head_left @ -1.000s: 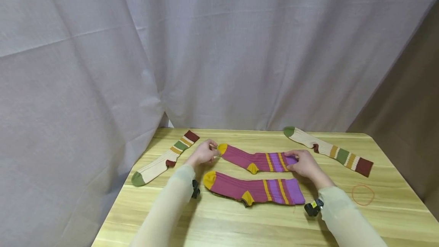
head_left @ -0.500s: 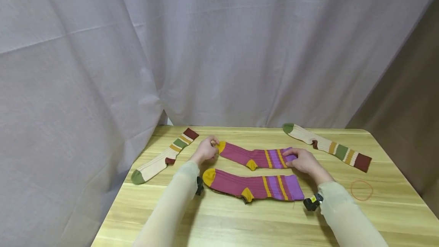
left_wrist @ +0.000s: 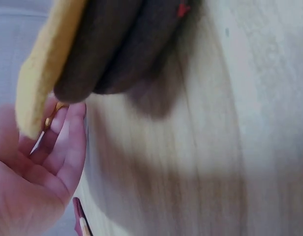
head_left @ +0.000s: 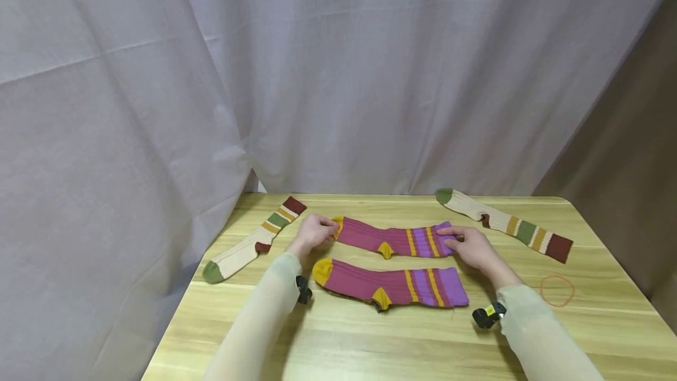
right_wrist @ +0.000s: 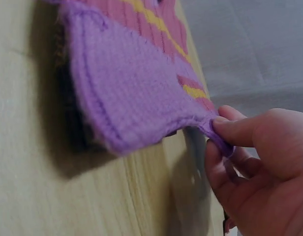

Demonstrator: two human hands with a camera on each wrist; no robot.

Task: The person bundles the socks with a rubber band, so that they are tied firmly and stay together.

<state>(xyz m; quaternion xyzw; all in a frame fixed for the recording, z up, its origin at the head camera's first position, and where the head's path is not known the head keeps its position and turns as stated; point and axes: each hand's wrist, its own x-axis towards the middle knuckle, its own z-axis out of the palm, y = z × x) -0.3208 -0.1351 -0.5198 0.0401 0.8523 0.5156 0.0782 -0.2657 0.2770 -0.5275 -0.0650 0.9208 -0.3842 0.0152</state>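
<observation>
A maroon sock [head_left: 365, 234] with yellow toe and heel and a striped purple cuff lies across the table. At its toe, my left hand [head_left: 313, 231] pinches the yellow tip; the left wrist view partly hides this grip. My right hand [head_left: 473, 247] pinches the purple cuff edge between thumb and fingers, plain in the right wrist view. Nearer to me lies a matching maroon sock [head_left: 349, 281], untouched, its purple cuff [right_wrist: 127, 83] large in the right wrist view. Dark brown fabric [left_wrist: 102, 49] shows underneath its yellow toe [left_wrist: 48, 64] in the left wrist view.
A cream sock [head_left: 238, 258] with green toe and striped cuff lies slanted at the left. Its lookalike, another cream sock [head_left: 499, 221], lies at the back right. A red circle [head_left: 557, 291] marks the wooden table [head_left: 370, 346]. Grey curtain [head_left: 338, 75] hangs behind.
The far maroon sock has shifted slightly left and away from me, and looks straighter. Both hands keep hold of its ends. The near sock and the cream socks stay put.
</observation>
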